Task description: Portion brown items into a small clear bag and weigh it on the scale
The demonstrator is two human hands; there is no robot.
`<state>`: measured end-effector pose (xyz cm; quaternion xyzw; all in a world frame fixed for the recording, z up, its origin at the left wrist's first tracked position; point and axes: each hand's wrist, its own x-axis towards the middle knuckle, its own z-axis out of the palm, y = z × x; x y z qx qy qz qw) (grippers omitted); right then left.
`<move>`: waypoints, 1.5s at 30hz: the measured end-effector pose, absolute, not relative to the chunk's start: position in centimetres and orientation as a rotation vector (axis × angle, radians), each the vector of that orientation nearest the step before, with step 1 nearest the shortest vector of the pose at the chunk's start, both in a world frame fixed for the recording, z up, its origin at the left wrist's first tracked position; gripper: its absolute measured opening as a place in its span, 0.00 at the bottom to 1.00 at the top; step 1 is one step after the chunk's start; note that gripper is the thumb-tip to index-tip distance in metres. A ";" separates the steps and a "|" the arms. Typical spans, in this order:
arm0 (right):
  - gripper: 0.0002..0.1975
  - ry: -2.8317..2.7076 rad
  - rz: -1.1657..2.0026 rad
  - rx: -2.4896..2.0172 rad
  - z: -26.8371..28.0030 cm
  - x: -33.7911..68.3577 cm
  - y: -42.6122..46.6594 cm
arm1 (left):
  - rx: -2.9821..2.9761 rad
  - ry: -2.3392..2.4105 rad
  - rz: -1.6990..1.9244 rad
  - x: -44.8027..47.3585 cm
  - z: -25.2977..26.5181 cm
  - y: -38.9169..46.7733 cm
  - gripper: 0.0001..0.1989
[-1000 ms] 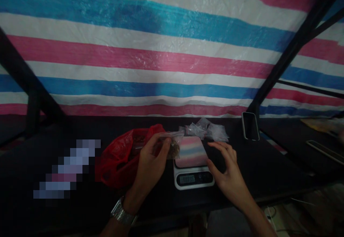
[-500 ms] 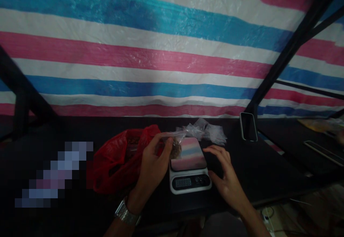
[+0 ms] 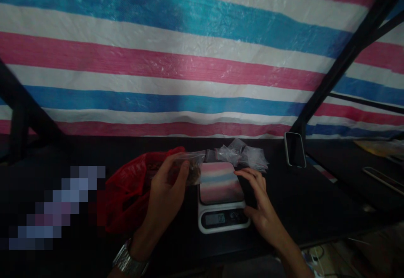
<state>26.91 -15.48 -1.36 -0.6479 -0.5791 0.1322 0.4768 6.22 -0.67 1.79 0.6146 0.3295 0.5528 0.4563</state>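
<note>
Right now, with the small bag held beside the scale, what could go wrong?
1. The left hand pinches the small clear bag only near its top, above the table edge of the scale; the brown contents might spill if it tips.
2. The right hand rests against the scale's side, so pressure there could disturb the reading.
3. The red bag lies close to the left wrist and could be dragged.

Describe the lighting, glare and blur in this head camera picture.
Head view: the striped tarp is bright with crinkly glare, while the table is nearly black; the scale mirrors the stripes on its platform; the left hand and its small clear bag look dim and soft; a pixelated patch hides something at left.
</note>
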 end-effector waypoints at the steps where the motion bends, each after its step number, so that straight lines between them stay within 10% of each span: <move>1: 0.42 -1.413 0.325 -1.586 -1.4 26.9 -15.5 | 1.511 0.808 1.364 6.2 1.8 -0.6 0.15; 8: 0.31 -1.364 0.253 -1.564 -1.3 26.8 -15.5 | 1.543 0.773 1.264 7.6 1.2 -1.8 0.12; 25: 0.51 -1.304 0.492 -1.706 -1.4 26.9 -15.3 | 1.474 0.783 1.310 7.6 1.4 -1.3 0.11; 33: 0.17 -1.035 0.323 -1.359 -0.7 25.3 -13.5 | 1.477 0.673 1.176 9.5 1.1 -2.9 0.12; 45: 0.16 -0.959 -0.018 -1.783 -0.7 24.0 -10.6 | 1.734 0.863 1.156 10.3 -1.1 -2.4 0.22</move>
